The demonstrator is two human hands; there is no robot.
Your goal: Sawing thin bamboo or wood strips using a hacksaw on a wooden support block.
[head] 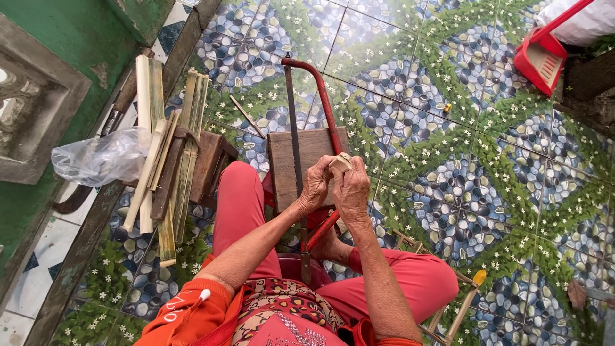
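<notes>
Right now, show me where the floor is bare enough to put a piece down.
The tiles right of the wooden block, up to the red dustpan, lie bare. So does the floor above the saw. Left is crowded: bamboo strips on a small stool, and a plastic bag.

A short pale bamboo piece sits just above the picture's centre, pinched between both hands. It is light tan, stubby and roughly cylindrical, with its cut end turned up toward the camera. The left hand grips it from about eight o'clock and the right hand from about five o'clock, fingers curled against its sides. Most of its lower part is hidden by the fingers, so its full length cannot be told.
</notes>
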